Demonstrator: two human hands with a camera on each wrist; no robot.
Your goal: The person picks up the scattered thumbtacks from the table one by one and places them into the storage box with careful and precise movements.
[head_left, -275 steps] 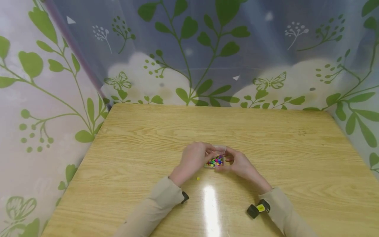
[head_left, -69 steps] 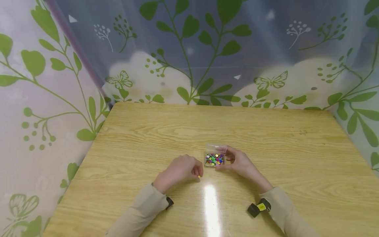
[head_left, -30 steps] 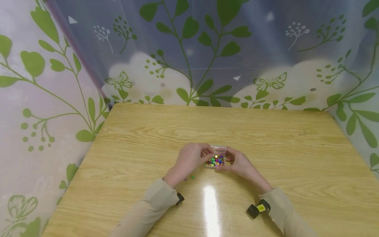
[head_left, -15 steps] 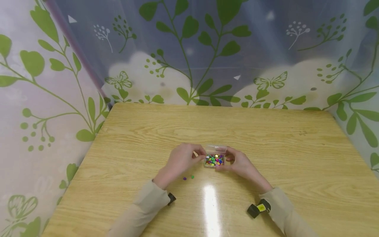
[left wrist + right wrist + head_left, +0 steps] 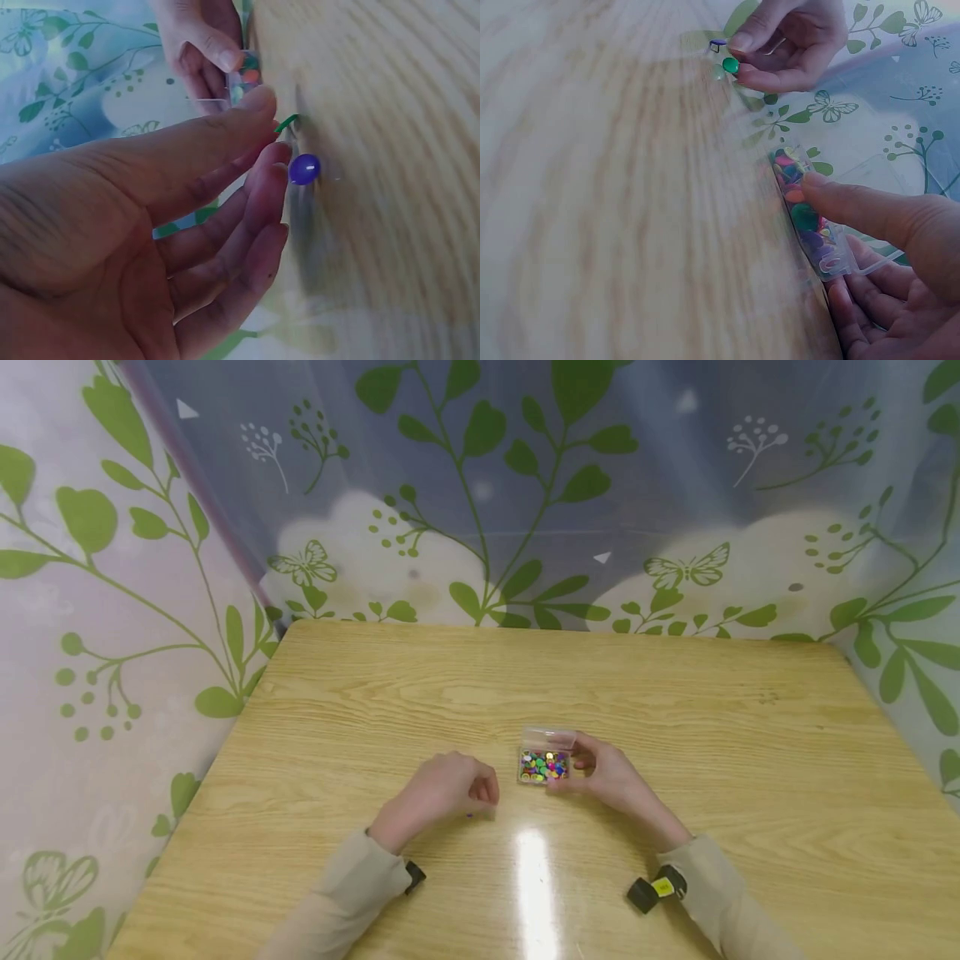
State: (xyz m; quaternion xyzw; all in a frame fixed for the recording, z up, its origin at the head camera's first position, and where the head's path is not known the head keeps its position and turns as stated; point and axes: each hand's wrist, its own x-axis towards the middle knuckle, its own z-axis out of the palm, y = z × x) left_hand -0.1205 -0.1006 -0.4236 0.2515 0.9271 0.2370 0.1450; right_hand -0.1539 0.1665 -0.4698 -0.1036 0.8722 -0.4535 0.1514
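My left hand [image 5: 438,795] is low over the table, left of a small clear plastic box [image 5: 520,768]. Thumb and forefinger pinch a green thumbtack [image 5: 286,122] close to the wood. A purple thumbtack [image 5: 304,169] sits on the table beside those fingertips; its pin shows in the right wrist view. The box has its lid [image 5: 547,737] raised and is full of multicoloured thumbtacks [image 5: 805,217]. My right hand [image 5: 611,775] grips the box at its right side, thumb on the near edge and fingers behind it.
The wood-grain table [image 5: 375,693] runs back to a curtain [image 5: 675,460] printed with leaves and butterflies. A bright light reflection [image 5: 534,885] lies in front of the box. Each wrist wears a black strap, the right one [image 5: 660,887] with a yellow label.
My left hand has left the box's left edge, coming down and toward me to the green thumbtack, which lay loose beside the purple one. My right hand and the box have stayed put.
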